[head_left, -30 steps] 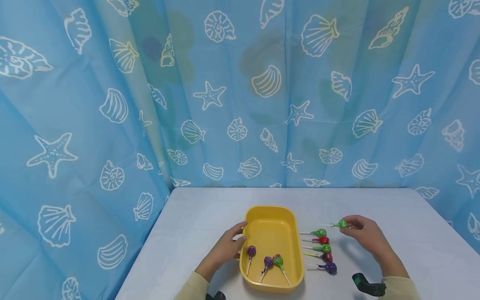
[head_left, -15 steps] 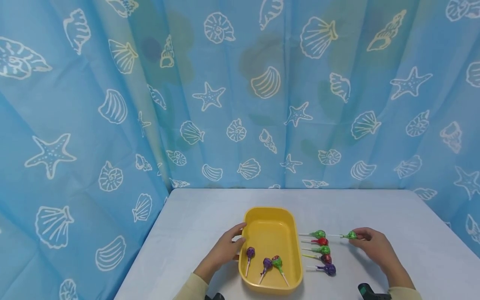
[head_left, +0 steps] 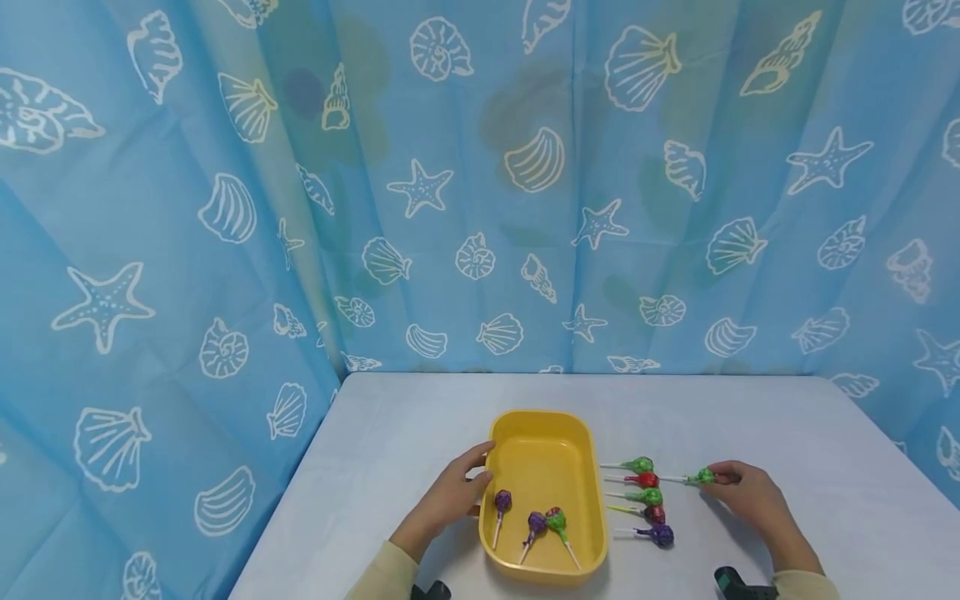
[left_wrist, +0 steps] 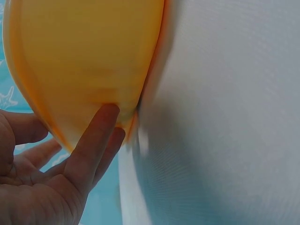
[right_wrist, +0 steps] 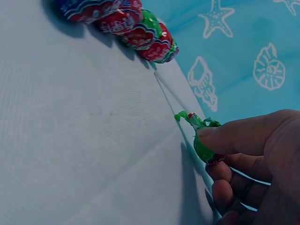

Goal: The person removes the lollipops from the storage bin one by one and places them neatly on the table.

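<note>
My right hand (head_left: 750,493) pinches a green-wrapped lollipop (head_left: 701,476) by its head, its white stick pointing left toward a column of lollipops. In the right wrist view, thumb and fingers close around its green wrapper (right_wrist: 204,143), low by the white tabletop. The column has a green lollipop (head_left: 639,465), a red one (head_left: 645,480), another green one (head_left: 649,497), a dark red one (head_left: 655,514) and a purple one (head_left: 660,535). My left hand (head_left: 447,497) touches the left side of a yellow tray (head_left: 543,454), straight fingers against its outer wall (left_wrist: 89,56).
In the tray's near half lie two purple lollipops (head_left: 503,501) and a green one (head_left: 556,521). A white-covered table (head_left: 408,408) bears everything. Blue shell-print curtains (head_left: 450,208) hang behind and at the sides. A black device (head_left: 738,585) sits by the right sleeve.
My right hand has come toward me and slightly right with the green lollipop, from beyond the column to beside its far end. The left hand and tray have stayed put.
</note>
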Tool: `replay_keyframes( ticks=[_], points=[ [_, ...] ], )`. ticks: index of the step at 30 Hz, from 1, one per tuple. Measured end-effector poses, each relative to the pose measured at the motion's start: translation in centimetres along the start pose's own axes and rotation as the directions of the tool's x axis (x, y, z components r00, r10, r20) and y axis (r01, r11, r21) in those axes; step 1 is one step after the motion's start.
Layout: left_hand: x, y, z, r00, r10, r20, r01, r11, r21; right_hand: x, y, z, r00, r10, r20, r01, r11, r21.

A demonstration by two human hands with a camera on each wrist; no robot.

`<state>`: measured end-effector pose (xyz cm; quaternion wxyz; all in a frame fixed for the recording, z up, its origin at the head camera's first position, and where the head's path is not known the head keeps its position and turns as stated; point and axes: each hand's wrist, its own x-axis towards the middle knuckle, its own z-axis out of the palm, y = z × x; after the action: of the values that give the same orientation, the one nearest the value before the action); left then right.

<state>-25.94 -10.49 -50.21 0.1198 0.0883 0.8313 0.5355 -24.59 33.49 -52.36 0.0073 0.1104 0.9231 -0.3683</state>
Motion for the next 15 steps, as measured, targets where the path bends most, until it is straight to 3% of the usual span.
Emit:
replay_keyframes(
  ticks=[15],
  points=[
    [0.00,0.14,0.06,1.000,-0.014,-0.003,0.014,1.000,-0.008,0.06,0.07,0.24,0.999,0.026,0.039,-0.026,1.000,-0.011]
  ],
)
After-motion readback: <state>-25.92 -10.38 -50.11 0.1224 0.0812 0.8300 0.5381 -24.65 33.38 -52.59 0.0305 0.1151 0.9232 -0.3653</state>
